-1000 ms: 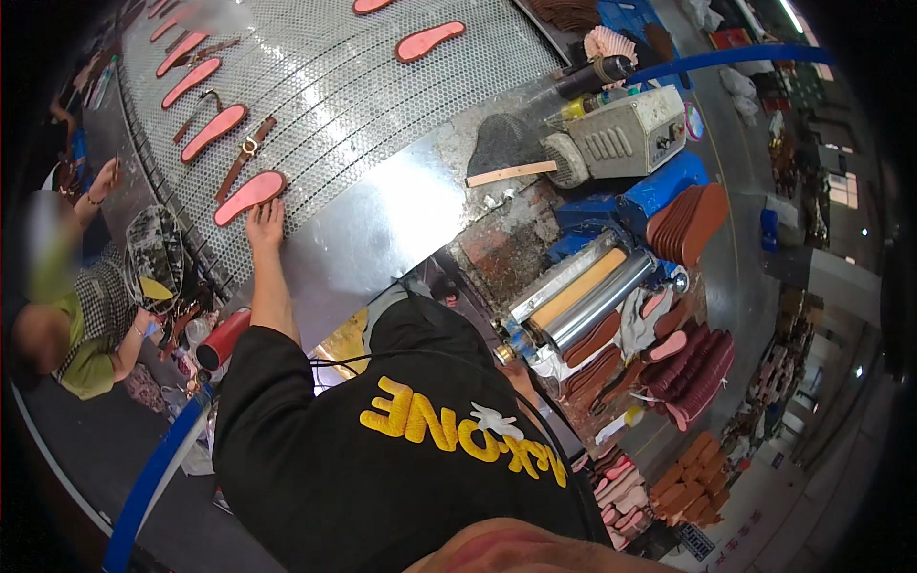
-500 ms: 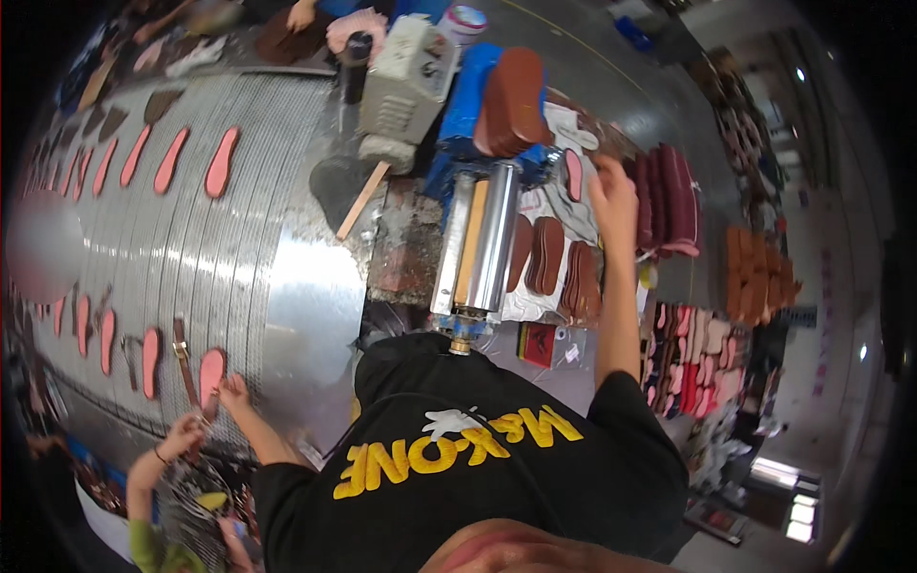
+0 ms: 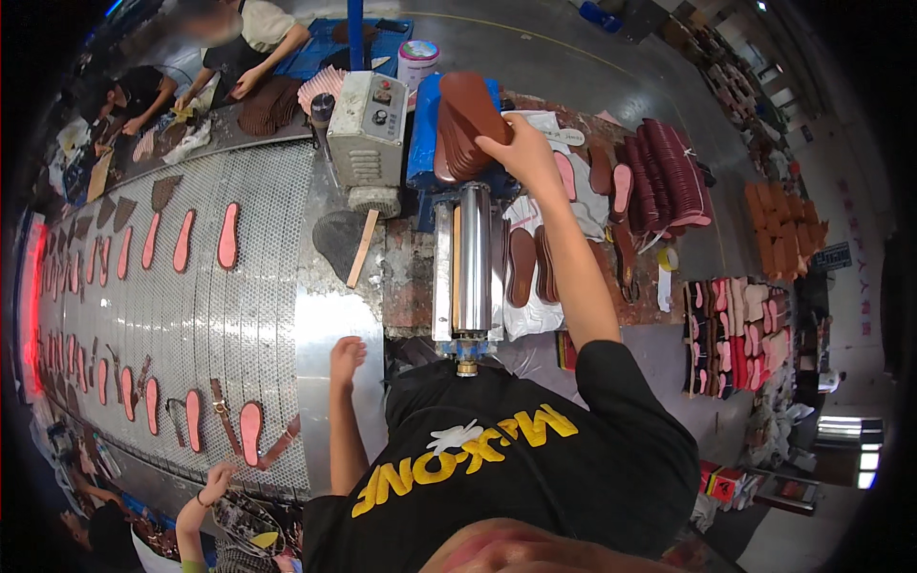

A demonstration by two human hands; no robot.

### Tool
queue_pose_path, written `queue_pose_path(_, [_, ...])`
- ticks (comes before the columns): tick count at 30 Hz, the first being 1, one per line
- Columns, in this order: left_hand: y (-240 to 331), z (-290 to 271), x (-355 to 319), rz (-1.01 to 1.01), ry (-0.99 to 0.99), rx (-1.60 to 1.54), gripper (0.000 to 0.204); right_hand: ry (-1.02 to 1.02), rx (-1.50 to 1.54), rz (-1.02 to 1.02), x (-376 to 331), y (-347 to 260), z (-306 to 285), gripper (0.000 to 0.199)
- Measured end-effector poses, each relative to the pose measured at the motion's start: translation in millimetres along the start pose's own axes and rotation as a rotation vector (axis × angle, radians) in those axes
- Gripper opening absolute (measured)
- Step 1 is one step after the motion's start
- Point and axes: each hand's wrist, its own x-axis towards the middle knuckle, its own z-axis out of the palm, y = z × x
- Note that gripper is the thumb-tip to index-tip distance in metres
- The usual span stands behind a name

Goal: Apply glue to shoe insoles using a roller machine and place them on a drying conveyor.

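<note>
While the left hand hangs near the roller, the right hand grips brown soles

The right hand is clamped on the edge of the fanned brown soles, its thumb across them; they rest on a blue housing just beyond the roller's far end. Left of the roller's near end, the left hand's fingers curl together; whether they close on anything cannot be told. Farther left of the roller, pink insoles lie on a mesh conveyor.
</note>
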Motion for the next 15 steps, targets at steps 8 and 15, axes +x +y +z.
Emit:
queue_pose_path(8, [71,83,27,0.356,-0.309,0.385,0.019,0.108,1.250,0.419,-101,124,-50,0.026])
queue_pose_path(15, [172,136,-4,0.507,-0.352,0.729,0.043,0.192,1.085,0.732,-227,200,-28,0.027])
